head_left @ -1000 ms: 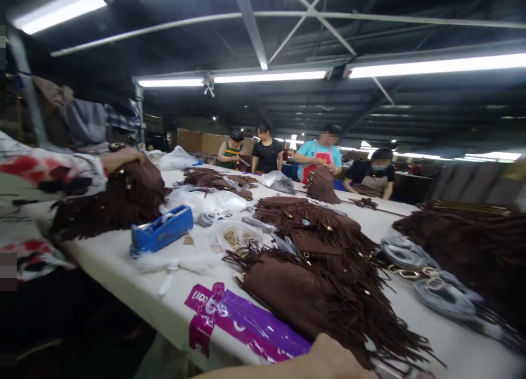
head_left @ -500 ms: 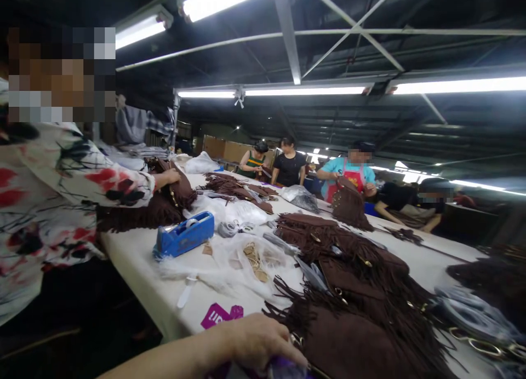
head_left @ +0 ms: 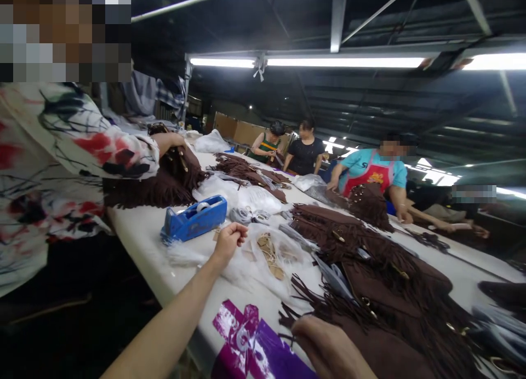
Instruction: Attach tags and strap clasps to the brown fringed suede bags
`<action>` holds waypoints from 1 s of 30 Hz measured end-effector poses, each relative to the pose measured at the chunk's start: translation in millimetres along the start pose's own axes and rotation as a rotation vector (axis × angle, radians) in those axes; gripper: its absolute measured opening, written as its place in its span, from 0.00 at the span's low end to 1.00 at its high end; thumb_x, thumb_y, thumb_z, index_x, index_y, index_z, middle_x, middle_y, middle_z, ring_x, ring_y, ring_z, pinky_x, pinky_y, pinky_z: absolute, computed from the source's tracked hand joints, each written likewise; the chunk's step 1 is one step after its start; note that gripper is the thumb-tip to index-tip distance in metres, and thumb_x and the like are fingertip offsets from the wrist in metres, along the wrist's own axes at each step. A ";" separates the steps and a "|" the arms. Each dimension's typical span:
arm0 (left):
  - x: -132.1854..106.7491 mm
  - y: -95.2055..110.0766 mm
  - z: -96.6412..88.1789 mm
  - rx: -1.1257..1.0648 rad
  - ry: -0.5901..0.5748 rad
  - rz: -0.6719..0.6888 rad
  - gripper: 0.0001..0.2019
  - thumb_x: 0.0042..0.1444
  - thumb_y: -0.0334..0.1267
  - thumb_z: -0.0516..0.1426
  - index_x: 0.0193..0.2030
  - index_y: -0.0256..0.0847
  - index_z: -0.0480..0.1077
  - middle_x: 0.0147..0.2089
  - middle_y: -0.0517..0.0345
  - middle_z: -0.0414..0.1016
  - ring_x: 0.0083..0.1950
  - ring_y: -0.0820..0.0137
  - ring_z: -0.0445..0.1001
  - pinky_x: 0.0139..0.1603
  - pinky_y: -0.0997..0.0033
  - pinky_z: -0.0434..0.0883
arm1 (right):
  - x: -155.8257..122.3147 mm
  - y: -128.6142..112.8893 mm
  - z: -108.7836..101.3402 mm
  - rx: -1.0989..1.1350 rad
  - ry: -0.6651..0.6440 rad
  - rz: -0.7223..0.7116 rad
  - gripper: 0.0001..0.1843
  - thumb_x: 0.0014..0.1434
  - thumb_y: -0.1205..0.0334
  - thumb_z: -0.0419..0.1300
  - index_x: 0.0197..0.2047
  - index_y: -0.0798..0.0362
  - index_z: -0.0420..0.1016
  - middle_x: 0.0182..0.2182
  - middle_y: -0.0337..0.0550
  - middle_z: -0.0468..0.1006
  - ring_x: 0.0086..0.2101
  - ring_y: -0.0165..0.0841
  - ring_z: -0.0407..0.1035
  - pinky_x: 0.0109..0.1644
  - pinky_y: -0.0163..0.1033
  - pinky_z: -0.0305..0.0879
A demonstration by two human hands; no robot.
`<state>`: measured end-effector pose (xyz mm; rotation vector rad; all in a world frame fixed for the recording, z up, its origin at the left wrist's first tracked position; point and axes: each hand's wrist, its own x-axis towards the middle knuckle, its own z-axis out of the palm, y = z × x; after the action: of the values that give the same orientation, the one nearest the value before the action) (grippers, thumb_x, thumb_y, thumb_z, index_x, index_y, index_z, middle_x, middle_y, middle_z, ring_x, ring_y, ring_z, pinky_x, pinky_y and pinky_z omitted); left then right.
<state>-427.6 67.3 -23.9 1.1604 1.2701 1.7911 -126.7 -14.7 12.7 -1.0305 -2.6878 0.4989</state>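
Note:
My left hand is raised over the clear plastic bags, just right of the blue tape dispenser. Its fingers are pinched together; whatever may be between them is too small to make out. Below it, a clear plastic bag holds tan string-tied pieces. My right hand is low in the view, at the fringe of the nearest dark brown bag. Blur and angle hide its fingertips. Between my arms lies a glossy purple and magenta printed sheet at the table's near edge.
More brown fringed bags with gold fittings run along the white table. A co-worker in a floral shirt handles brown bags at the left. Another in a red apron stands across the table. Plastic-wrapped straps lie at right.
My left hand has gone from the near brown bag up and away to beside the tape dispenser. My right hand has come into view. More of the purple sheet shows. The apron-wearing co-worker has lowered a bag.

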 end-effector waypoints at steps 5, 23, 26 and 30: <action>-0.1 -14.0 -7.8 -0.126 0.082 -0.152 0.11 0.37 0.30 0.49 0.29 0.36 0.70 0.23 0.62 0.71 0.19 0.79 0.63 0.18 0.81 0.55 | 83.6 -14.5 31.3 -0.114 0.076 0.033 0.10 0.62 0.68 0.51 0.42 0.52 0.73 0.33 0.42 0.79 0.35 0.34 0.74 0.38 0.34 0.65; -2.4 -20.3 5.3 -0.072 -0.012 -0.183 0.10 0.37 0.27 0.48 0.24 0.36 0.69 0.21 0.63 0.69 0.18 0.79 0.61 0.19 0.81 0.55 | 69.9 10.2 -12.0 -0.519 -0.101 0.122 0.13 0.64 0.69 0.50 0.34 0.50 0.75 0.33 0.41 0.78 0.32 0.34 0.73 0.29 0.36 0.51; -5.9 -19.1 7.8 -0.031 -0.052 -0.166 0.11 0.38 0.27 0.48 0.24 0.36 0.70 0.20 0.63 0.68 0.18 0.79 0.61 0.20 0.80 0.56 | 70.5 2.9 -10.2 -0.301 -0.092 0.053 0.16 0.67 0.62 0.49 0.32 0.50 0.76 0.33 0.41 0.77 0.34 0.35 0.73 0.35 0.34 0.58; -8.7 -17.9 7.5 0.012 -0.079 -0.147 0.11 0.41 0.27 0.47 0.26 0.36 0.70 0.22 0.63 0.69 0.19 0.79 0.61 0.21 0.80 0.57 | 97.2 -3.3 3.0 -0.147 0.110 0.026 0.17 0.67 0.62 0.48 0.36 0.53 0.77 0.32 0.44 0.77 0.34 0.36 0.73 0.39 0.36 0.63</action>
<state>-417.1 68.3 -42.3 1.1045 1.2868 1.6176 -200.6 48.2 19.1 -1.0986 -2.6481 0.2443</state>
